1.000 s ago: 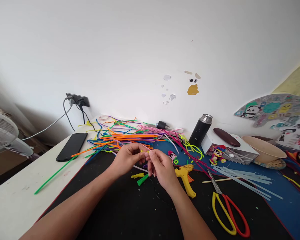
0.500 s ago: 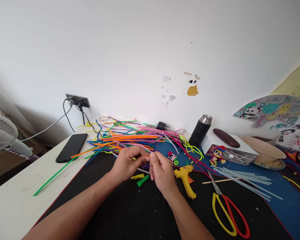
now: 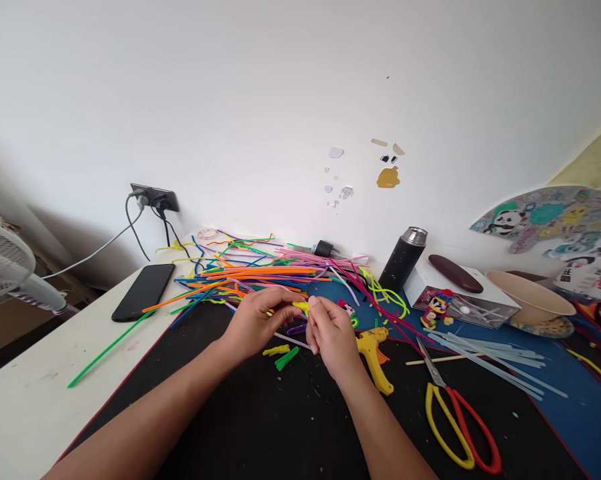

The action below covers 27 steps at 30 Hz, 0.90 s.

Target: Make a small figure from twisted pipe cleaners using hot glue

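Between my two hands is a small yellow pipe cleaner piece, mostly covered by fingers. My left hand pinches its left end with thumb and forefinger. My right hand closes on the other end, fingers curled. Below the left hand lie short yellow pipe cleaner pieces and a green folded pipe cleaner bundle on the black mat. Just right of the right hand rests a yellow glue gun. Behind the hands spreads a pile of coloured pipe cleaners.
Scissors with yellow and red handles lie at right, near clear glue sticks. A black flask, a small pipe cleaner figure, a white box and a bowl stand behind. A phone lies left.
My hands have drawn slightly apart, the right one shifting a little rightward. More of the yellow pipe cleaner piece now shows between the fingertips.
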Each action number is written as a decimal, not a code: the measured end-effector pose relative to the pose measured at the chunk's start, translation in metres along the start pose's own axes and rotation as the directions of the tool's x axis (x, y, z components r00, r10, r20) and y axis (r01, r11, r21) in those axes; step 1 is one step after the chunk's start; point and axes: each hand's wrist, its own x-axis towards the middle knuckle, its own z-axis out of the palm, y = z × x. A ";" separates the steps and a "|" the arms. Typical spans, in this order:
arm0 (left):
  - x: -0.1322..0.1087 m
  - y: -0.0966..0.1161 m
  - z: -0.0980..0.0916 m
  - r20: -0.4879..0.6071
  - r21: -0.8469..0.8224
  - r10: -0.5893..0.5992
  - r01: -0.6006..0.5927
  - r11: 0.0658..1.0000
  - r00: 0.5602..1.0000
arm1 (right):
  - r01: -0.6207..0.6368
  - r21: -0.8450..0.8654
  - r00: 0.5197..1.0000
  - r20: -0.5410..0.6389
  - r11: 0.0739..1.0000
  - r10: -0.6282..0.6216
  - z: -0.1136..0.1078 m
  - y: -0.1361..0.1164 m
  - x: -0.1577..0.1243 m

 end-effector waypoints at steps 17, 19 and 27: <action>0.002 0.007 -0.007 0.041 0.037 -0.007 0.005 0.999 0.999 | -0.011 -0.096 0.994 0.108 0.995 0.021 -0.002 -0.003 -0.001; 0.002 0.008 -0.007 0.066 0.028 -0.024 0.022 0.999 0.998 | 0.080 -0.216 0.994 0.093 0.973 -0.061 -0.002 -0.002 -0.003; 0.001 0.009 -0.003 0.101 -0.027 -0.112 0.115 0.993 0.989 | 0.137 -0.397 0.990 0.026 0.908 -0.139 0.002 -0.001 -0.005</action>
